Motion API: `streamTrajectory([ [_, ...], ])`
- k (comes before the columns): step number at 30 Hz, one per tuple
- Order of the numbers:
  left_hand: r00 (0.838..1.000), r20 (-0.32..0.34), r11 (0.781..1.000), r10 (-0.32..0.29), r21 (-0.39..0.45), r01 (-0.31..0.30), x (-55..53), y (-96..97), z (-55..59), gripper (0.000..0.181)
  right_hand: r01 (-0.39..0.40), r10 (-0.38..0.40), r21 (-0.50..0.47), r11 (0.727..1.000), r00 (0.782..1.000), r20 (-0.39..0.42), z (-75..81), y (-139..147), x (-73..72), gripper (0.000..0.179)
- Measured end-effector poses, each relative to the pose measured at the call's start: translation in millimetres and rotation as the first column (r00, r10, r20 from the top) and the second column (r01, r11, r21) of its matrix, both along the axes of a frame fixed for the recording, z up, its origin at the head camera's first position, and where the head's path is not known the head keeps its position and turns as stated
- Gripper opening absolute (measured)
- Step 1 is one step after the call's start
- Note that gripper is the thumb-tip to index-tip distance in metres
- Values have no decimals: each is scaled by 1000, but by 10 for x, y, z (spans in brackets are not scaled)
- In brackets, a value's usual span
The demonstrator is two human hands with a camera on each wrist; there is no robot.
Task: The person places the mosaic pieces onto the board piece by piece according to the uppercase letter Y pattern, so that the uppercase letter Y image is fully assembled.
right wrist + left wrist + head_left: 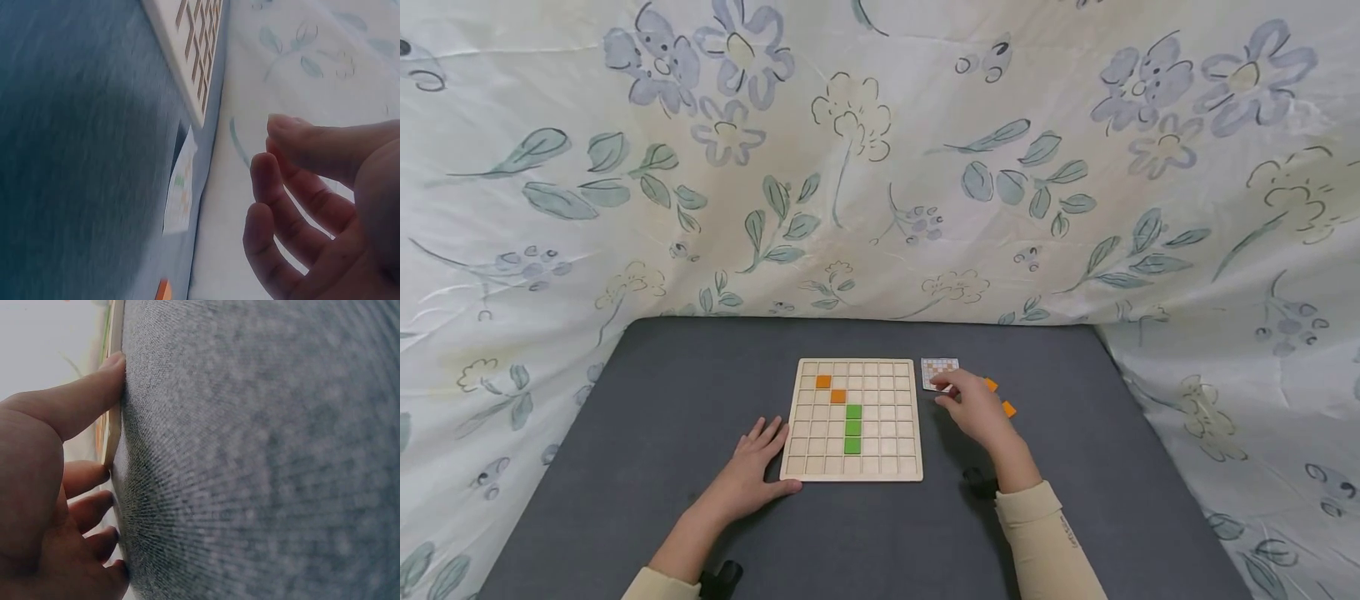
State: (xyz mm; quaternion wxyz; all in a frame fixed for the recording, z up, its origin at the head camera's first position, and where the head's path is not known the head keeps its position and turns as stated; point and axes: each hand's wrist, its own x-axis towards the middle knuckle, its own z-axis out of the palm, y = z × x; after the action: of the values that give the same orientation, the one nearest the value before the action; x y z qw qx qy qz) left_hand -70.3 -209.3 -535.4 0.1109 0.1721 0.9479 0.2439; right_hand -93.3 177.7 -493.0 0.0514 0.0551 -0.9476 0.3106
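Observation:
A square wooden grid board (891,417) lies on the dark cloth. Three green tiles (853,427) form a column in it, with an orange tile (838,397) diagonally up-left of them and another orange tile (823,382) beyond that. My left hand (747,477) rests against the board's lower left, its thumb (94,397) on the near corner and its fingers spread along the left edge. Above the cloth, right of the board, hovers my right hand (976,410), fingers bent, with no object visible between thumb and fingertips. It partly covers a small printed card (931,367).
Two loose orange tiles, a farther tile (992,385) and a nearer tile (1009,409), lie just right of my right hand. The grey tablecloth (865,542) spreads around the board. A flowered curtain (880,250) hangs behind and at both sides.

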Motion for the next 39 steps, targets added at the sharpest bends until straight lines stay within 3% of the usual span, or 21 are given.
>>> streamTrajectory([
  [9,1000,3,1000,5,4,-5,21,-15,27,103,76,-77,-28,997,997,-32,-31,219,42,31],
  [31,1000,-3,1000,-11,11,11,1,5,43,100,173,-172,-5,985,982,82,-186,940,190,38],
  [39,1000,-7,1000,-15,21,15,9,-2,29,100,154,-157,31,988,983,100,-227,1094,204,37],
])
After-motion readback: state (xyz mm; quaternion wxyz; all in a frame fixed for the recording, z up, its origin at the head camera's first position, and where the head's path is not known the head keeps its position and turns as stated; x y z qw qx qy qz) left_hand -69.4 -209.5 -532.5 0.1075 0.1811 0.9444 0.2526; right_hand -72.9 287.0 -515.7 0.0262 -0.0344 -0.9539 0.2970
